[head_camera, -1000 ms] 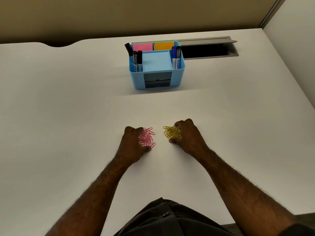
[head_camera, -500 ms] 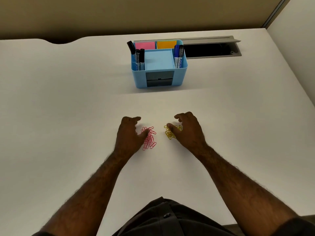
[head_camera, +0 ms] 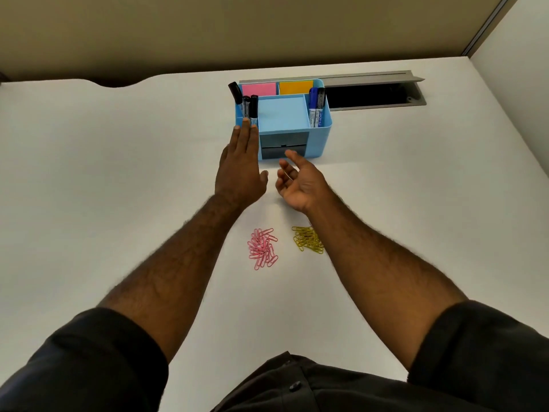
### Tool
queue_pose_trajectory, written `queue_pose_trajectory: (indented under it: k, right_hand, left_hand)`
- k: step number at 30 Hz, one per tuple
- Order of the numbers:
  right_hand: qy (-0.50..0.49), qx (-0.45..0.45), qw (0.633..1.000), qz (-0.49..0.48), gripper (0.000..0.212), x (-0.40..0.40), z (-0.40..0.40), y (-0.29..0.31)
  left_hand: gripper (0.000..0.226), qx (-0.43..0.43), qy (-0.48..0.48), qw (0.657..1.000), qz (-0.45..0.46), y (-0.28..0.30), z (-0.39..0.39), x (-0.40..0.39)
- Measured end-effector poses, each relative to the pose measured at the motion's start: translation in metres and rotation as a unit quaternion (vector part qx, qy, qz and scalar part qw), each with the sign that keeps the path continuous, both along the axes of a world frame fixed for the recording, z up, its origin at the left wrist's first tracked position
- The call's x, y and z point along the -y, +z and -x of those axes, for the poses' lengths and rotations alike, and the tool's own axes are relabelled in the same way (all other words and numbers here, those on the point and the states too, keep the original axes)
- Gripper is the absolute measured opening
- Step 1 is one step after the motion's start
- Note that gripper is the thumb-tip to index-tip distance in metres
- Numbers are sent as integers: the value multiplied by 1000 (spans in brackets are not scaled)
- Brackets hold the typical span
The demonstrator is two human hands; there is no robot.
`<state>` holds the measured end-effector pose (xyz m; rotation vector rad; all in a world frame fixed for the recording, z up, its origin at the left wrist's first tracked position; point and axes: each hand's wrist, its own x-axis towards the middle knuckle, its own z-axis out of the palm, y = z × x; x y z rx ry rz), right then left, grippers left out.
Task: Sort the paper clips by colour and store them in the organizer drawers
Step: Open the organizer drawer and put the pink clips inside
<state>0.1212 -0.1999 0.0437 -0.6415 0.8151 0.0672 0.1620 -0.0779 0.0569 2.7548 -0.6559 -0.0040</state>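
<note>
Sorting looks done: the pink paper clips [head_camera: 263, 248] and the yellow paper clips [head_camera: 307, 239] sit in two separate heaps on the white desk [head_camera: 118, 173], near each other but not touching. Neither is stored yet. Both hands are empty and reaching for the blue desk organizer [head_camera: 322, 138]: the left hand [head_camera: 240, 171] is flat with fingers spread by its left front corner, the right hand [head_camera: 300, 181] is loosely cupped just in front of the two grey drawers [head_camera: 282, 146], both apparently closed. My guess is a drawer gets pulled out next, with the box steadied. The markers [head_camera: 316, 107] carry print too small to read.
</note>
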Motion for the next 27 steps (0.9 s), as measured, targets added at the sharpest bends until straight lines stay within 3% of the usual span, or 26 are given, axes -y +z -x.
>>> queue_pose_trajectory:
  k: [7, 12, 17, 27]
  right_hand:
    - [13, -6, 1000, 21, 43, 3, -18, 1]
    - [-12, -1, 1000, -26, 34, -1, -22, -4]
    - [-33, -6, 999, -39, 44, -12, -25, -2]
    - [-11, -36, 999, -21, 40, -14, 15, -9]
  left_hand:
    - [86, -22, -13, 1000, -4, -3, -4, -1]
    - [84, -36, -9, 999, 22, -1, -8, -3]
    - [85, -31, 1, 999, 24, 0, -8, -4]
    - [83, -34, 9, 999, 25, 2, -7, -3]
